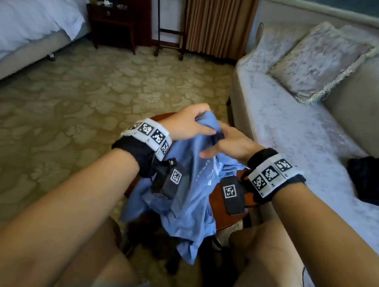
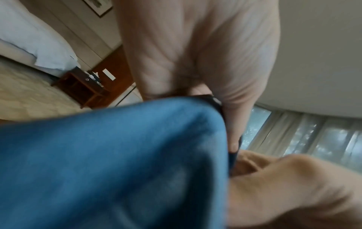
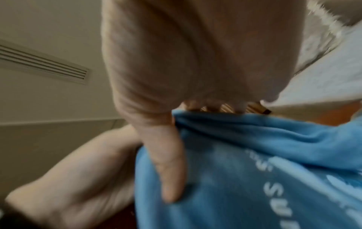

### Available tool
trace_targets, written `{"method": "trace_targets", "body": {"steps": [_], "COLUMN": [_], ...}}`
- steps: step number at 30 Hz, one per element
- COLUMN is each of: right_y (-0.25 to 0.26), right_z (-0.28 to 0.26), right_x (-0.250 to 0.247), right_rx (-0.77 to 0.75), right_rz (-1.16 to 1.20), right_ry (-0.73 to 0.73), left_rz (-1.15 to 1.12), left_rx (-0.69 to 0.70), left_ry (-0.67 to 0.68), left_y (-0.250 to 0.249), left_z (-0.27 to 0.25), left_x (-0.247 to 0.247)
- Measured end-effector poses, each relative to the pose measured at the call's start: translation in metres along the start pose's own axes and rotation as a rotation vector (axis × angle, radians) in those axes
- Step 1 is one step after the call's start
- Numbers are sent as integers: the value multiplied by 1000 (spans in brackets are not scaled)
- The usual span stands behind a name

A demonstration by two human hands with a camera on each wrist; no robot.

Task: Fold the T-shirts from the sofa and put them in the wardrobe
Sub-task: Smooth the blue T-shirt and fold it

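Observation:
A light blue T-shirt (image 1: 187, 192) with white lettering hangs crumpled over a round wooden table (image 1: 221, 204) in front of me. My left hand (image 1: 189, 123) grips its top edge near the dark collar. My right hand (image 1: 229, 144) holds the same bunched cloth just to the right, fingers curled into the fabric. In the left wrist view the blue T-shirt (image 2: 117, 162) fills the lower left under my left hand (image 2: 195, 69). The right wrist view shows my right hand (image 3: 195, 62) with its thumb pressed on the blue T-shirt (image 3: 254, 170). A dark garment (image 1: 372, 180) lies on the sofa (image 1: 296, 139).
A pale cushion (image 1: 319, 62) leans on the sofa back at right. A bed (image 1: 24, 19) stands at the far left, a dark nightstand (image 1: 111, 23) and brown curtains (image 1: 217, 22) behind. Patterned carpet (image 1: 86, 102) spreads between them. My knees sit below the table.

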State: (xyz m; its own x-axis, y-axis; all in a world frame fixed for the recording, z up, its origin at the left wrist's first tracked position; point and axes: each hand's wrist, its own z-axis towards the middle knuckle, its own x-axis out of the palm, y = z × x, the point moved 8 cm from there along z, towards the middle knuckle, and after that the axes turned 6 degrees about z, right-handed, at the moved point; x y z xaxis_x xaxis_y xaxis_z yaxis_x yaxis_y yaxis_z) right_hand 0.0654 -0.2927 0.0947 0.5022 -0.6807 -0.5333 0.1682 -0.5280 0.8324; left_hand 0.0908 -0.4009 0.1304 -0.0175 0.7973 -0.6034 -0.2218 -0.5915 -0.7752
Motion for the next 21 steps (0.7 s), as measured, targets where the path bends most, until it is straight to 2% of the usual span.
{"method": "trace_targets", "body": {"steps": [1,3,6,9,10,11,13,17,19,21], "right_y": [6,12,14,23,25,26,21,-8,-16,-20], "right_z": [-1,-2,-8,-12,-13,-13,-15,-29,-33,-30], "right_x": [6,-6,-25,-33,-34,-35,-47,-93,-105,-107], "right_rx": [-12,-22,-58,-128,-141,-149,-141,-2,18,5], "right_rz": [33,103,375,500,518,516,399,113,111,124], "right_ry": [18,-107,-238,-262,-260,-280,-397,-668,-686,-696], "left_rz": [-47,-82,-43,-117,-156,-123,-7,71,109,66], "left_rx": [4,-54,-256,-439,-449,-444,-419,-507,-536,-541], "left_ry": [-2,-50,-97,74,129,107,-85,-577,-691,-692], "left_y": [-5,1,34,60,59,58,63,73,79,82], "left_z": [5,10,0,-17,-23,-25,-20,-32,-39,-37], "left_x": [-2,-11,-22,1,12,16,4,-59,-81,-83]}}
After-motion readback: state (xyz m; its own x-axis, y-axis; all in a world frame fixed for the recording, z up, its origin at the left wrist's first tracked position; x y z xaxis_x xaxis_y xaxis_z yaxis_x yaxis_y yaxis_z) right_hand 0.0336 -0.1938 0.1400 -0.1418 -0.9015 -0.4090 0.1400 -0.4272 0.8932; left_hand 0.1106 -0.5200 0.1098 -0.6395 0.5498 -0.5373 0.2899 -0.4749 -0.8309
